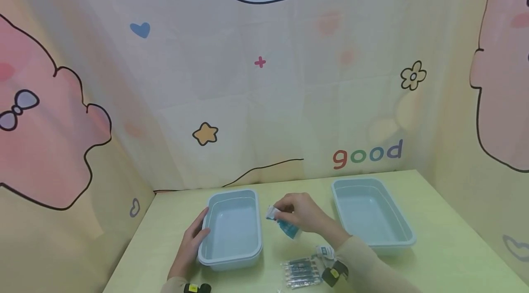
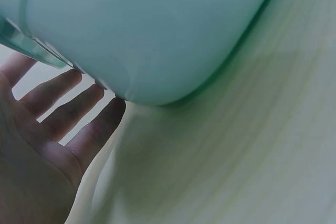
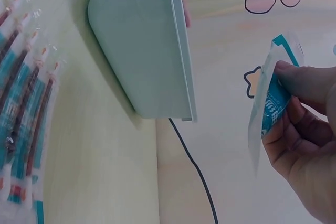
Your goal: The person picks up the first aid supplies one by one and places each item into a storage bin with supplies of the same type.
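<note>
My right hand (image 1: 303, 212) pinches a small teal and white plastic packet (image 1: 288, 228) between thumb and fingers, above the table to the right of the left light-blue plastic basin (image 1: 233, 228). In the right wrist view the packet (image 3: 277, 95) hangs flat, with printed white characters on its teal side. At that basin's left side, my left hand (image 1: 192, 240) rests against the rim and outer wall. Fairly straight fingers (image 2: 73, 108) touch the wall in the left wrist view.
A second light-blue basin (image 1: 372, 210) stands at the right. Near the front lies a clear pack of slim wrapped sticks (image 1: 301, 273), with a small white and teal packet (image 1: 325, 252) beside it, close to my right sleeve. A printed curtain (image 1: 264, 100) hangs behind the table.
</note>
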Demonstrator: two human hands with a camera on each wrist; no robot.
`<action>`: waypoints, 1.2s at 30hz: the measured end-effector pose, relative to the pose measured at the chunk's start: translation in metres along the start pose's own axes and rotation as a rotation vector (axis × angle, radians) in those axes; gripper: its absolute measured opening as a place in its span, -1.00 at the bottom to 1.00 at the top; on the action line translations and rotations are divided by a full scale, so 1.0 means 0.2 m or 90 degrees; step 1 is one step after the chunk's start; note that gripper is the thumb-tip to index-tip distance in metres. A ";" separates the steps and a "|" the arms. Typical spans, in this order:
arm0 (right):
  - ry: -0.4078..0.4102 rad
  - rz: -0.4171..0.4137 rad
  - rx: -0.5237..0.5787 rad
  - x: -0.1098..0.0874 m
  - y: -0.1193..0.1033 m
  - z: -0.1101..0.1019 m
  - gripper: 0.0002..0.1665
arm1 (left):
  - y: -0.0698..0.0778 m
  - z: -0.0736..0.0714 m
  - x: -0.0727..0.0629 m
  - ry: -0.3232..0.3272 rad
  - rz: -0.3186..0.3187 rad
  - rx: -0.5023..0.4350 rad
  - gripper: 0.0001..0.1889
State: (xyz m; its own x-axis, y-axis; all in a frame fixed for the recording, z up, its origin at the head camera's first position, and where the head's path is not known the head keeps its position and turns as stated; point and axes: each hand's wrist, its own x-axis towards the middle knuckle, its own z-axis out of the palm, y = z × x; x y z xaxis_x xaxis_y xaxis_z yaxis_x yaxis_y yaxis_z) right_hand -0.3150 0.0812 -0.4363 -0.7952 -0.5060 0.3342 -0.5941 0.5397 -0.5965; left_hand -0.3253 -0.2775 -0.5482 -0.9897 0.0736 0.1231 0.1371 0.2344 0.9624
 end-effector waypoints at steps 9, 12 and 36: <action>0.035 -0.012 0.033 0.06 -0.03 0.01 -0.81 | 0.00 0.01 0.00 0.004 0.003 0.002 -0.42; 0.053 -0.019 0.048 0.07 -0.04 0.01 -0.82 | 0.00 0.01 -0.01 0.008 0.012 0.007 -0.42; 0.097 -0.019 0.100 0.18 -0.13 0.08 -0.81 | 0.00 0.00 -0.01 0.005 -0.009 -0.001 -0.42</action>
State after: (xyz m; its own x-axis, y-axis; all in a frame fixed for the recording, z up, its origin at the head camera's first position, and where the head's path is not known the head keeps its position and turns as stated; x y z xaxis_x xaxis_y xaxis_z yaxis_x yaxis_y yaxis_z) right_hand -0.3263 0.0381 -0.4205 -0.7937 -0.4060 0.4530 -0.6010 0.4082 -0.6872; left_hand -0.3234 -0.2788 -0.5489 -0.9918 0.0630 0.1111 0.1229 0.2339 0.9645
